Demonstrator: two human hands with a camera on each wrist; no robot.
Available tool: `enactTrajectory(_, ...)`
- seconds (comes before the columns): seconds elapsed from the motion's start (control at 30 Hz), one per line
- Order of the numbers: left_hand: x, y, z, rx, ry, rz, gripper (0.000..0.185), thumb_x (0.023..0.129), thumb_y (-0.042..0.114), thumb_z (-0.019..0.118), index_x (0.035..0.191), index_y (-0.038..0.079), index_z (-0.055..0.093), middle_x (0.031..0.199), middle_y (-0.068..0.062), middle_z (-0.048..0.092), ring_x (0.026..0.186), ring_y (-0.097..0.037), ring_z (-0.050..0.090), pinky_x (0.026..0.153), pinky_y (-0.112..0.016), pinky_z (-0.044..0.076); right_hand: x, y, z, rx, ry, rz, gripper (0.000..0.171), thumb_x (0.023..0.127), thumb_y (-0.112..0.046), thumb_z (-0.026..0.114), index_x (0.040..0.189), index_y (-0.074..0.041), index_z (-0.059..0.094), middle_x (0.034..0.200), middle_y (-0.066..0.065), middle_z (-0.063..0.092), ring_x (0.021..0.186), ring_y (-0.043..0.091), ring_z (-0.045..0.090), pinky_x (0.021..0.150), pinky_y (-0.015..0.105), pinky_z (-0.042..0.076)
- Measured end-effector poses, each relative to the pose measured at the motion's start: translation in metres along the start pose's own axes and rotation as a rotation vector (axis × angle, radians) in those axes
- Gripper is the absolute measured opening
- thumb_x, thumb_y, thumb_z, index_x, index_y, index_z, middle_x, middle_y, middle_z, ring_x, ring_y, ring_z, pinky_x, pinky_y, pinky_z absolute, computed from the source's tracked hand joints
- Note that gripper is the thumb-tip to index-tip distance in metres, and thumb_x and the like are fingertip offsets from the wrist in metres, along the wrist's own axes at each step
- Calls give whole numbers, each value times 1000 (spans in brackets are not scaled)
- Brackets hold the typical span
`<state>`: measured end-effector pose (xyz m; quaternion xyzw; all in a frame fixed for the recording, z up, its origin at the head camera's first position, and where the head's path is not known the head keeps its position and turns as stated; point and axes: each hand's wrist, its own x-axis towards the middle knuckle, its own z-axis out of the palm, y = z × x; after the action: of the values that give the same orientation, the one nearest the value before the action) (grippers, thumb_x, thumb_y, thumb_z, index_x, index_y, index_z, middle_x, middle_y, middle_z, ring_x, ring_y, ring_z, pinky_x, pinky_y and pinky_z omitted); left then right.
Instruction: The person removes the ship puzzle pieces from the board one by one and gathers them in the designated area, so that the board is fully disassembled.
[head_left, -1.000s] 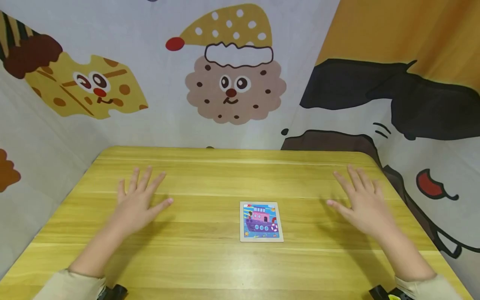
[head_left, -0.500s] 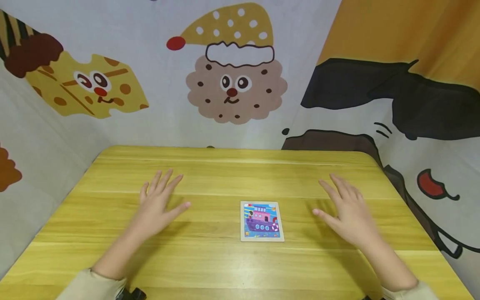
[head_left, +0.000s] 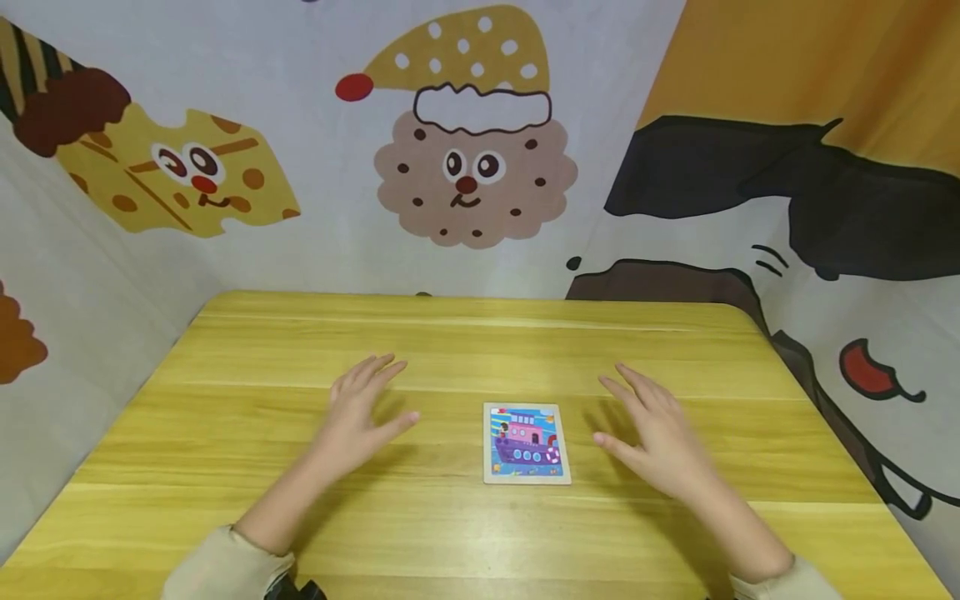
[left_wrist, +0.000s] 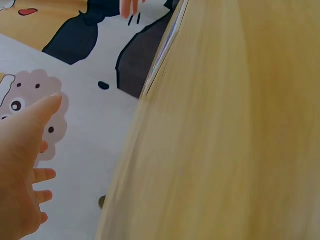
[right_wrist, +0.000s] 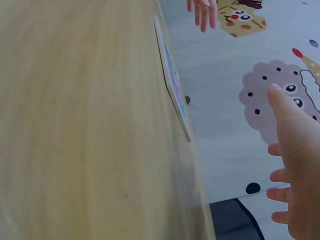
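From where I'm watching, both hands sit over the yellow wooden table [head_left: 225, 500] with fingers spread and nothing in them, my left hand [head_left: 360, 412] a bit off to one side of the little boat puzzle board [head_left: 527, 443] and my right hand [head_left: 651, 433] just beside its other edge. The board lies flat near the table's middle, between the hands. It looks thin, stiff and light, so I'd guess it's awkward to lift off the slick top, and pinching the two long side edges seems the best bet; behind it all hangs the cartoon cookie backdrop [head_left: 474, 167].
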<state>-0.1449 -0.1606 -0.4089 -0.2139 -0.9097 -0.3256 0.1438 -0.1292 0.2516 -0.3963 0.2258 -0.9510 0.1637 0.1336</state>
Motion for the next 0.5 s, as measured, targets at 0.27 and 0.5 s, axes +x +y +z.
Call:
enactTrajectory(0.27,4,6,18,-66,-20,4,71,83,42,72,142,11,45,144,-16,40,133,-36,30,104,-63,13,2,-7,15,78,-46,-23,76,82,-43,73,144,-13,42,151,15,30,131,44,32,100,66,24)
enactTrajectory(0.5,9,10,34,-121,-30,10,68,82,39,74,138,9,49,142,-14,45,131,-33,35,105,-59,17,3,-9,30,144,-103,-30,77,84,-47,70,146,-14,40,152,14,30,132,43,31,99,68,23)
